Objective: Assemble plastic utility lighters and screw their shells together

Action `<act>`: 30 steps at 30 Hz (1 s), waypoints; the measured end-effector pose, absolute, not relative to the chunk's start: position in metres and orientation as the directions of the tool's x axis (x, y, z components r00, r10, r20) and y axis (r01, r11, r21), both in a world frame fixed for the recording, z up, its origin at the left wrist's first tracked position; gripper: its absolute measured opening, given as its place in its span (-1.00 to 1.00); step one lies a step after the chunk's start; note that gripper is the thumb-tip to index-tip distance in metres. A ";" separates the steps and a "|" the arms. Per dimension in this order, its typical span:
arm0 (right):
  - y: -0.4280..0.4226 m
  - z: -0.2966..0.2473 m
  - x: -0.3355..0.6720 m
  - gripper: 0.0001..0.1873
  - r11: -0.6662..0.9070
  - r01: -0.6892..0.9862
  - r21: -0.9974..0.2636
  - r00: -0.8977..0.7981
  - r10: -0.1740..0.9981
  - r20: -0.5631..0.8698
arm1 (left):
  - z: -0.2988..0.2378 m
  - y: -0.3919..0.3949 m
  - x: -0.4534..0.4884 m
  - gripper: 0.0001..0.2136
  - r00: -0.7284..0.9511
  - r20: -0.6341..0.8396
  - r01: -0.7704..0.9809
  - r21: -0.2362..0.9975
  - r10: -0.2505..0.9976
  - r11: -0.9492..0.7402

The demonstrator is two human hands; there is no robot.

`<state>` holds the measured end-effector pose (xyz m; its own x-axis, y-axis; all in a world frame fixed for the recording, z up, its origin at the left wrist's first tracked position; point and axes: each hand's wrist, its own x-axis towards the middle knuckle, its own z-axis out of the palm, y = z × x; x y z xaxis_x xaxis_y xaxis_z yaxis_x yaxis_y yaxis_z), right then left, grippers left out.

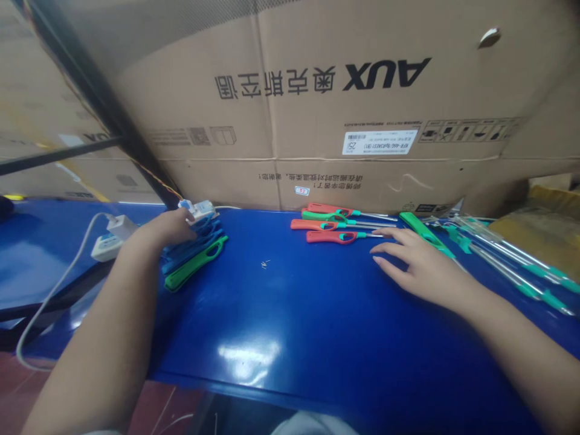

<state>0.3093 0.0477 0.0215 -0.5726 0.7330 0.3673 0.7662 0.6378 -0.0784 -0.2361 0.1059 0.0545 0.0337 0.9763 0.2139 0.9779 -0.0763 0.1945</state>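
My left hand [174, 228] reaches over a pile of blue plastic handle shells [194, 241] at the left, its fingertips mostly hidden, so its grip is unclear. A green handle shell [196, 263] lies along the pile's near side. On the right, my right hand [405, 260] is open with fingers spread, its fingertips by the metal tube of the nearest red gas lighter [330, 237]. Behind that lighter lie an orange-red lighter [317, 225], a green lighter [324, 215] and another red lighter [333, 208]. A green-handled lighter [423, 231] lies just beyond my right hand.
Small metal screws or pins [264, 264] lie mid-table. Metal lighter tubes with green fittings [521, 272] lie at the right beside a yellowish bag [539, 223]. A cardboard sheet [290, 133] stands behind the blue table [281, 314]. White power sockets [109, 246] with a cable are at left.
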 end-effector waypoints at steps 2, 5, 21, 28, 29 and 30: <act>0.047 0.022 0.309 -0.69 0.640 0.764 -0.078 -0.568 0.726 0.389 | 0.066 0.099 -0.224 -0.65 -0.038 0.151 0.979 0.203 0.988 0.007; 0.042 0.027 0.302 -0.69 0.638 0.761 -0.115 -0.532 0.716 0.452 | 0.082 0.086 -0.186 -0.65 0.011 0.139 0.967 0.250 0.990 -0.046; 0.015 0.026 0.264 -0.85 0.648 0.638 -0.416 -0.728 0.684 -0.049 | 0.001 0.023 0.002 -0.78 0.729 0.202 0.492 0.510 0.654 -0.705; 0.023 0.023 0.269 -0.81 0.597 0.685 -0.417 -0.664 0.748 -0.020 | 0.008 0.028 -0.006 -0.56 0.630 0.198 0.610 0.472 0.751 -0.637; 0.024 0.022 0.270 -0.84 0.607 0.685 -0.402 -0.664 0.748 -0.002 | 0.010 0.029 -0.008 -0.54 0.618 0.188 0.629 0.464 0.763 -0.624; 0.025 0.021 0.272 -0.86 0.612 0.688 -0.389 -0.660 0.751 0.014 | 0.011 0.030 -0.010 -0.54 0.607 0.177 0.646 0.456 0.774 -0.611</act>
